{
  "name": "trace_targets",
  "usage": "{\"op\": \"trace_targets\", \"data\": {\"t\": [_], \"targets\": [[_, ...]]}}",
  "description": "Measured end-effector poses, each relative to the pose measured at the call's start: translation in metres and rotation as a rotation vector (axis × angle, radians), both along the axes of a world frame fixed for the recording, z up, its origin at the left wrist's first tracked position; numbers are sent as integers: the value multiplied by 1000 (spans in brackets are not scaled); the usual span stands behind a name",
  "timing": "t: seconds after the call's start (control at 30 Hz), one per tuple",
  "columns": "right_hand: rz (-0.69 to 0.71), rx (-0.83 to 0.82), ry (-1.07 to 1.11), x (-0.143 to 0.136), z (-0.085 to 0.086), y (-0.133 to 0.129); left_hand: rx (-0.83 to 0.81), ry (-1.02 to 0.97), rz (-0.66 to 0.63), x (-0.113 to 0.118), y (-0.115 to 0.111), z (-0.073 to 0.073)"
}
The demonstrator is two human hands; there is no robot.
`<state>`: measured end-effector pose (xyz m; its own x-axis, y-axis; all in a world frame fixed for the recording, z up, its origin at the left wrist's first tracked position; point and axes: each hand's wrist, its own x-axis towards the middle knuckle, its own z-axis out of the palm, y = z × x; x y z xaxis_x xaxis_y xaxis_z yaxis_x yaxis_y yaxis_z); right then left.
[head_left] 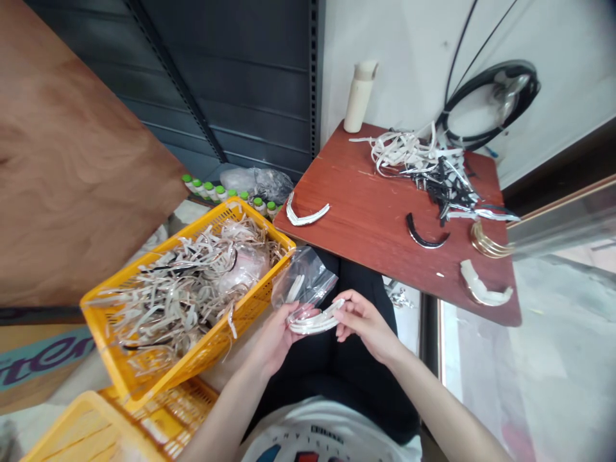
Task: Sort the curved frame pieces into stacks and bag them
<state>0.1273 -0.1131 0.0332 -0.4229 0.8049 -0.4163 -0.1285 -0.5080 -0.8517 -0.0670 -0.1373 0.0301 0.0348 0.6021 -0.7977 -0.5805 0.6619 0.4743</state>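
Above my lap, a bundle of curved white strips point(315, 323) spans both hands. My left hand point(279, 337) is closed around its left end, and a clear plastic bag point(308, 276) rises from the same hand. Inside or behind that bag a short white strip shows; I cannot tell which. My right hand point(363, 324) pinches the bundle's right end between thumb and fingers. Close by on the reddish-brown table point(346, 205) lies another white curved bundle point(305, 215). Black curved strips point(426, 234), gold curved strips point(486, 242) and a wide white curved bundle point(484, 289) rest toward its right side.
A yellow crate point(192, 356) full of tangled strips stands at left, above another yellow crate point(178, 410). White and black strips point(414, 154) are heaped at the table's back, near a cream bottle point(360, 96) and a black cable coil point(491, 102). Green-capped bottles point(221, 192) line the floor.
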Motion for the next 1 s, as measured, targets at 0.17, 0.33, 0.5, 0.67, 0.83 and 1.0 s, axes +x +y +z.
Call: {"op": "trace_targets", "data": {"t": [0.17,0.33,0.5,0.67,0.83,1.0], "targets": [[-217,-212,178,-34,-4,-19,67,52,-33,1,-3,-2],[-387,-142,89,-57,-9,-39,152,144,-46,4,-5,-3],[-433,-201,196,-56,-11,-40,273,264,-133,11,-9,-2],[-611,-138,183,-51,-13,-33,397,331,-348,19,-20,-4],[-603,-172,134,-44,-22,-37,527,464,-596,21,-32,-9],[-538,-216,88,-41,-32,-41,377,572,-376,19,-31,-21]]}}
